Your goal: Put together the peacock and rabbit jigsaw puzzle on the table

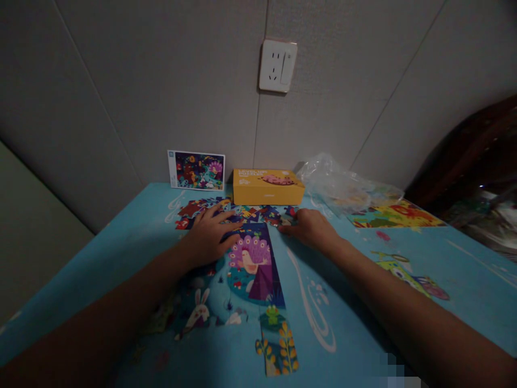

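Note:
A partly joined jigsaw puzzle (250,280) lies in front of me, showing a peacock, a rabbit and a frog. Across its upper left part rests my left hand (212,231), palm down with the fingers spread. Loose puzzle pieces (254,213) are strewn behind the joined part, some partly under my left fingers. To the right of these, my right hand (313,226) has its thumb and fingers pinched together on a puzzle piece (286,221), which is mostly hidden by the fingers.
Against the wall stand a picture card (197,171) and a yellow puzzle box (269,188). Clear plastic bags (339,183) lie right of the box, beside a yellow and red puzzle (402,214). A blue patterned cloth (121,231) covers the table. The wall carries a socket (278,66).

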The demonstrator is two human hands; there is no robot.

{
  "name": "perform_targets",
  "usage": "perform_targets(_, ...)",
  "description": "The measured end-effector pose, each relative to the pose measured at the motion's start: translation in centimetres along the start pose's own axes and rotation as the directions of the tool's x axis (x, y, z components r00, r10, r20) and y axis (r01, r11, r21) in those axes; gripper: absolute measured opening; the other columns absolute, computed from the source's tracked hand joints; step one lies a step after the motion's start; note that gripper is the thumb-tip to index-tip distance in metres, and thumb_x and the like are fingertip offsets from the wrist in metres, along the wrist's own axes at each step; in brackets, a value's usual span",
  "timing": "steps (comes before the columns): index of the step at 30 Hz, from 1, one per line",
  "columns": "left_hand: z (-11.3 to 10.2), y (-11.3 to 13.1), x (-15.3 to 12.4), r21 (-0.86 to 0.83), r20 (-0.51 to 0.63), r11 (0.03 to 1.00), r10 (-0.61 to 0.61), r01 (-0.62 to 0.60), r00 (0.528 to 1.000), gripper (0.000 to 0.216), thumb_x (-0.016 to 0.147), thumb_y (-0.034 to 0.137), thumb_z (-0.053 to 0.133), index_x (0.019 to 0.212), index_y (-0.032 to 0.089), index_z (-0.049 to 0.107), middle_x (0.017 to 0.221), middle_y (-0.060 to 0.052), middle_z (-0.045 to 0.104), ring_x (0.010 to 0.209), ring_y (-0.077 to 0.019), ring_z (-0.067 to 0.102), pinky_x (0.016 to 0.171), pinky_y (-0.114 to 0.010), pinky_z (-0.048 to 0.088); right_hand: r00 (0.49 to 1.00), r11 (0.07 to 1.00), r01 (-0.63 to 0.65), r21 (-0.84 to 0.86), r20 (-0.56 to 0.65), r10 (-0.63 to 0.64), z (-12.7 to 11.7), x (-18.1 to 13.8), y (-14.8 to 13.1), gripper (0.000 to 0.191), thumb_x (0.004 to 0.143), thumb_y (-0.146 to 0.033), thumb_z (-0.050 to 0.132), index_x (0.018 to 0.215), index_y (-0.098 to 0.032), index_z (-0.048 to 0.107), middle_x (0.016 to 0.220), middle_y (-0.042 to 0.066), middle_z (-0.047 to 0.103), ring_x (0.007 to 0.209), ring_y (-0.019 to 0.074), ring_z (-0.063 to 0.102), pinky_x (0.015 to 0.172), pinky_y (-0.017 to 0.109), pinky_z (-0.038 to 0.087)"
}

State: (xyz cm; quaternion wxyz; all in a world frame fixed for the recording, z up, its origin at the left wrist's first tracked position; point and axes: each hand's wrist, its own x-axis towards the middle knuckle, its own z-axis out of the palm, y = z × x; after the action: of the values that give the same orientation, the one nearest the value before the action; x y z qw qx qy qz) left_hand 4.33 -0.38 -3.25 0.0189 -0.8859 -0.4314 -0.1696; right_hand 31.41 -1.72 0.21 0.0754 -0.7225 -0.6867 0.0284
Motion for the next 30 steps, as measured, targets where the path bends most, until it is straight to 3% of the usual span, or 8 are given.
perform_targets(4,0.1,-0.4,0.1,0.075,-0.063,0.98,-0.178,0.182,0.982,0.039,0.088,0.044,0.055,0.122,0.03,0.069,0.138,-0.014,0.054,0.13,-0.0434,0.042,0.1,-0.068,0.035,1.0,1.0,-0.006,0.006,-0.029,0.007,0.0,-0.1,0.1,0.039,0.078,-0.052,0.066,0.088,-0.015,0.071,0.077,0.014,0.069,0.077,0.0275,0.066,0.058,0.031,0.04)
perform_targets(8,0.2,-0.9,0.1,0.135,-0.095,0.954,-0.256,0.267,0.962,0.041,0.088,0.045,0.052,0.122,0.028,0.069,0.133,-0.015,0.057,0.127,-0.0411,0.045,0.099,-0.063,0.038,1.0,1.0,-0.029,0.009,0.002,0.028,-0.2,-0.2,0.0,0.036,0.078,-0.05,0.065,0.083,-0.015,0.071,0.076,0.014,0.068,0.076,0.0282,0.066,0.059,0.032,0.041)
perform_targets(15,0.6,-1.5,0.3,0.117,-0.117,0.957,-0.254,0.267,0.96,0.044,0.087,0.047,0.051,0.121,0.027,0.069,0.129,-0.014,0.058,0.122,-0.0366,0.05,0.1,-0.058,0.04,1.0,1.0,0.002,-0.004,-0.013,-0.002,-0.2,-0.2,-0.3,0.042,0.08,-0.051,0.064,0.093,-0.012,0.068,0.093,0.021,0.069,0.086,0.0308,0.066,0.065,0.034,0.044)
perform_targets(19,0.5,-2.6,0.6,0.109,-0.167,0.959,-0.24,0.26,0.956,0.045,0.085,0.051,0.053,0.117,0.025,0.071,0.126,-0.014,0.058,0.12,-0.0352,0.051,0.102,-0.055,0.039,1.0,0.999,-0.017,0.039,-0.022,0.018,-0.1,-0.4,-0.5,0.041,0.081,-0.037,0.064,0.109,-0.008,0.057,0.099,0.021,0.07,0.087,0.0309,0.067,0.064,0.033,0.043)
perform_targets(22,0.3,-3.6,0.9,0.069,-0.236,0.953,-0.271,0.294,0.933,0.046,0.086,0.051,0.05,0.115,0.022,0.072,0.123,-0.013,0.061,0.116,-0.033,0.054,0.102,-0.053,0.041,0.994,0.998,-0.009,0.07,-0.112,0.017,-0.5,-0.4,-0.7,0.03,0.083,-0.024,0.059,0.109,-0.01,0.054,0.096,0.021,0.07,0.084,0.0293,0.067,0.062,0.031,0.04)
perform_targets(26,0.0,-4.0,1.3,0.041,-0.336,0.965,-0.23,0.258,0.913,0.045,0.087,0.047,0.051,0.118,0.02,0.068,0.115,-0.011,0.065,0.111,-0.0294,0.055,0.102,-0.048,0.041,0.95,0.95,0.163,0.266,-0.302,-0.078,-0.5,-0.4,-1.4,0.033,0.084,-0.023,0.058,0.114,-0.015,0.048,0.087,0.01,0.068,0.077,0.0224,0.064,0.061,0.027,0.036)
perform_targets(30,-0.6,-2.7,1.3,0.033,-0.357,0.993,-0.095,0.114,0.929,0.044,0.084,0.038,0.054,0.122,0.018,0.063,0.114,-0.011,0.065,0.113,-0.029,0.053,0.101,-0.048,0.042,0.906,0.759,0.39,0.521,-0.365,-0.215,0.7,-0.4,-2.2,0.036,0.082,-0.028,0.06,0.113,-0.017,0.045,0.072,-0.003,0.058,0.063,0.0146,0.054,0.059,0.023,0.033)
